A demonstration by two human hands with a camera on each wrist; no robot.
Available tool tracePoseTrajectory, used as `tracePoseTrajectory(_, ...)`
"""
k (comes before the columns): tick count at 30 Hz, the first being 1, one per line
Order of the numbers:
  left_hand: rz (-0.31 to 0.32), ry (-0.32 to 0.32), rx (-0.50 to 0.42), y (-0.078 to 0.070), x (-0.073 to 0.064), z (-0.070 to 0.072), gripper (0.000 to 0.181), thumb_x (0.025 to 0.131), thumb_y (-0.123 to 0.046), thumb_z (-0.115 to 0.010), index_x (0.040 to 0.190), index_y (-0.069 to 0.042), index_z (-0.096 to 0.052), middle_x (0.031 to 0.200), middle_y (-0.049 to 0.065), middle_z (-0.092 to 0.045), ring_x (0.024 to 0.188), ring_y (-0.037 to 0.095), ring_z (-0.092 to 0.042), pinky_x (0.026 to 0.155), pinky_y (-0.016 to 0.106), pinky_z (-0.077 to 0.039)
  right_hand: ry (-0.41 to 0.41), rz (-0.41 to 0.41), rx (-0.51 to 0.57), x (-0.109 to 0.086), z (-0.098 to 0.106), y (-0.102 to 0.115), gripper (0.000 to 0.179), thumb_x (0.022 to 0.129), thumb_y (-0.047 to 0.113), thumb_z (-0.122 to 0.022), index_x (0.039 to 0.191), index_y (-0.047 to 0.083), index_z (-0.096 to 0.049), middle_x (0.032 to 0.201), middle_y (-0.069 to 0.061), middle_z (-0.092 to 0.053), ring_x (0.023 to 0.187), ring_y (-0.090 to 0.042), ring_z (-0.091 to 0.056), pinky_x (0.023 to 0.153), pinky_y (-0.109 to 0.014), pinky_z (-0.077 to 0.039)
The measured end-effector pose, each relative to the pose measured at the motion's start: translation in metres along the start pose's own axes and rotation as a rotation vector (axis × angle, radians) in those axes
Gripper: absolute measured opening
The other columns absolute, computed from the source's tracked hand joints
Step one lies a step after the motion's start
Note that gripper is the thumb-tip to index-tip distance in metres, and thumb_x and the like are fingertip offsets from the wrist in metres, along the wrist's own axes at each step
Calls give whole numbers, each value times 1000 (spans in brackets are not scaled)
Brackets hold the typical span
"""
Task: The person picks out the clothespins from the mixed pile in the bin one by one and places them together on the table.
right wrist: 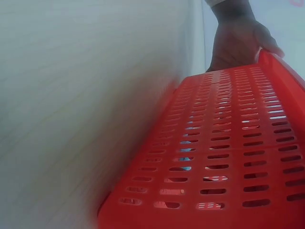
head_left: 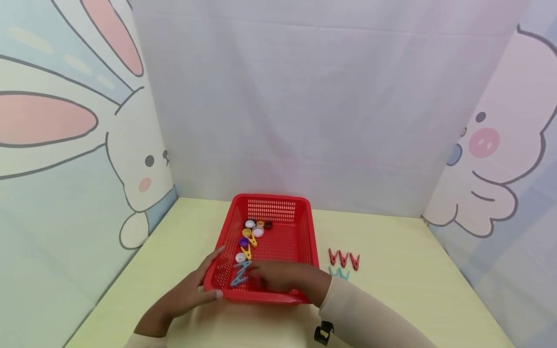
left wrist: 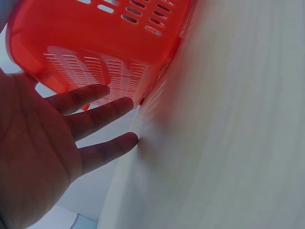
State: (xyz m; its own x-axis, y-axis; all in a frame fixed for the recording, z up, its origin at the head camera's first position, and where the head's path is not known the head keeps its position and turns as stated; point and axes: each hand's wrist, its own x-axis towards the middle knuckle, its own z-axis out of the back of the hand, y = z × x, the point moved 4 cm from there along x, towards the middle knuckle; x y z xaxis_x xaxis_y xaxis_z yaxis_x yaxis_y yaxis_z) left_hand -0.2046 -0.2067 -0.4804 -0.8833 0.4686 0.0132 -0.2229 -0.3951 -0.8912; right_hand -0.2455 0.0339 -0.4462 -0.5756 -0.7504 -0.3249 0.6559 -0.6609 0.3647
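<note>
My right hand point(head_left: 278, 278) is reaching down into the near end of the red basket point(head_left: 300, 227), with the fingertips just beside a blue clothespin point(head_left: 239, 279) lying on the basket floor. From the head view I cannot tell whether the fingers are pinching it or only touching it; the right wrist view is showing just the slotted basket wall.

My left hand point(head_left: 191, 292) is lying spread against the near left corner of the basket, fingers straight along the outside wall and the thumb at the rim. In the left wrist view the fingers point(left wrist: 95, 117) are stretching flat toward the wall, gripping nothing.

Farther along the basket floor a yellow clothespin point(head_left: 247, 252) is lying beside a white cap point(head_left: 240, 257), then a purple cap point(head_left: 243, 241), a yellow cap point(head_left: 246, 233) and a few more caps point(head_left: 257, 227) near the middle.

The basket is sitting on the pale yellow desk point(head_left: 391, 290). To its right, three red clothespins point(head_left: 344, 259) are standing in a row on the desk, with two pale teal clothespins point(head_left: 339, 273) just in front of them, next to my right sleeve point(head_left: 365, 314).
</note>
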Motion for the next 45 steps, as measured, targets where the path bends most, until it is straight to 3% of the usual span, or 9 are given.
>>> tracePoseTrajectory(17, 37, -19, -11, 6, 0, -2, 113, 90, -45, -83, 175, -31, -11, 171, 24, -39, 144, 42, -53, 91, 37, -69, 61, -27, 46, 0, -1, 0, 64, 89, 18, -89, 148, 32, -69, 149, 12, -64, 124, -10, -63, 99, -33, -65)
tracePoseTrajectory(25, -2, -11, -2, 5, 0, -2, 112, 91, -45, -82, 175, -30, -9, 171, 26, -38, 144, 43, -53, 91, 38, -69, 55, 1, 9, 0, -2, 0, 55, 94, 18, -85, 146, 31, -71, 155, 10, -61, 137, -14, -61, 111, -39, -61)
tracePoseTrajectory(32, 3, -15, -9, 7, 0, -2, 112, 91, -43, -82, 175, -29, -10, 171, 26, -38, 145, 44, -53, 92, 37, -69, 82, 14, 43, 2, -4, -2, 43, 101, 20, -76, 143, 28, -74, 150, 9, -62, 130, -11, -59, 112, -35, -59)
tracePoseTrajectory(35, 1, -15, -6, 7, 0, -2, 112, 91, -43, -82, 175, -28, -10, 169, 26, -39, 142, 42, -55, 91, 37, -69, 85, 10, 63, 2, -3, -3, 44, 100, 20, -76, 143, 27, -73, 152, 8, -60, 136, -13, -57, 115, -37, -58)
tracePoseTrajectory(45, 16, -14, 4, 8, 1, -4, 114, 90, -45, -83, 175, -29, -9, 169, 25, -40, 143, 43, -54, 89, 38, -69, 25, 15, 86, -3, 2, -3, 50, 92, 24, -87, 140, 27, -74, 147, 9, -63, 135, -12, -59, 105, -33, -63)
